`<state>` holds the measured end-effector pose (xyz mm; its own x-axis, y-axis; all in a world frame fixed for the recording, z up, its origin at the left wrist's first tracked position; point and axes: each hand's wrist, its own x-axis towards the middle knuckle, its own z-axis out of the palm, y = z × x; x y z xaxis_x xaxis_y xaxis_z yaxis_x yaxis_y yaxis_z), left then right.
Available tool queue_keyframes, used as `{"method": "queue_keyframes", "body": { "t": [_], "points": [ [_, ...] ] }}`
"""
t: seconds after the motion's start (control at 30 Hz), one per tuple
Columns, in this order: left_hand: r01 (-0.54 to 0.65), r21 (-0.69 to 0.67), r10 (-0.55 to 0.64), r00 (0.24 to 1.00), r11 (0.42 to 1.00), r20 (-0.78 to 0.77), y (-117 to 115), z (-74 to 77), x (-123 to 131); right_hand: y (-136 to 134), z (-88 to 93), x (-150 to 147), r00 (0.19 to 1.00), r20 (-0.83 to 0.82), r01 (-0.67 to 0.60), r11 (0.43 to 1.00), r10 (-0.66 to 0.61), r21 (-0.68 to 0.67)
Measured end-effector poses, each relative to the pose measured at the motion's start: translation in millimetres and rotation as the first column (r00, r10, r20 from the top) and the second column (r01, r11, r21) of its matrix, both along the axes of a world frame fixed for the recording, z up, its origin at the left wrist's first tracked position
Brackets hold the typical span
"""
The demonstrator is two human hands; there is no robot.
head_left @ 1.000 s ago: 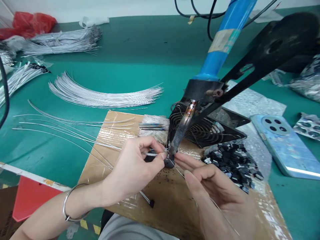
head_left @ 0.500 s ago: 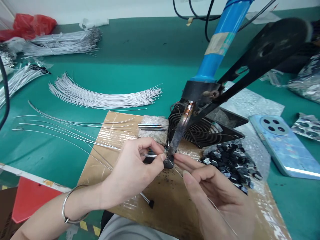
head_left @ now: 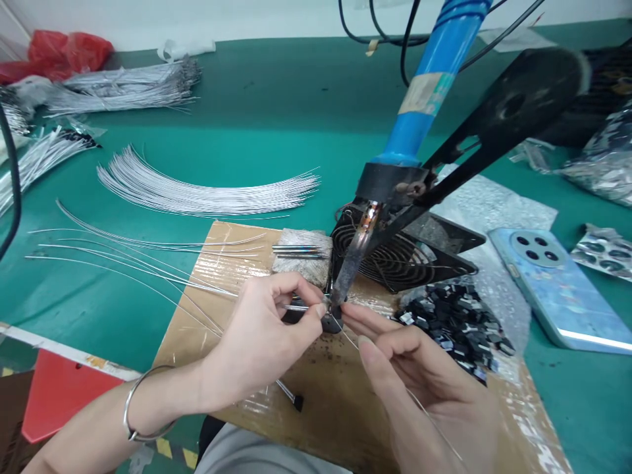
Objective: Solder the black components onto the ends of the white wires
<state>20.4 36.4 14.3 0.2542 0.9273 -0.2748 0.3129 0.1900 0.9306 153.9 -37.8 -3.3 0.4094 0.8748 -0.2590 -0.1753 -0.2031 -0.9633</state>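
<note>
White wires (head_left: 212, 288) pinched by left hand (head_left: 269, 329), one silvery strand (head_left: 349, 338) by right hand (head_left: 424, 382). One cylindrical iron (head_left: 407, 135) mounted at 1 o'clock.

Wears a slim silver bangle (head_left: 126, 411) on the left wrist (head_left: 165, 395), rounded, with a small knob-like joint (head_left: 131, 434). Dressed below the near edge of the cardboard (head_left: 340, 401) in pale grey cloth (head_left: 257, 454), softly creased, bordered at the left by black material (head_left: 210, 431) (garment or seat, hard to tell).
</note>
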Motion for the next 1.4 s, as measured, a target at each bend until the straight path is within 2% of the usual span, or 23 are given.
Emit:
{"method": "queue_keyframes", "body": {
  "t": [1.4],
  "points": [
    [-0.015,0.007,0.014,0.998,1.000,0.062,-2.7,-4.3,-0.3,-0.1,-1.2,-3.6,0.999,0.013,0.037,0.999,-0.038,0.018]
  ]
}}
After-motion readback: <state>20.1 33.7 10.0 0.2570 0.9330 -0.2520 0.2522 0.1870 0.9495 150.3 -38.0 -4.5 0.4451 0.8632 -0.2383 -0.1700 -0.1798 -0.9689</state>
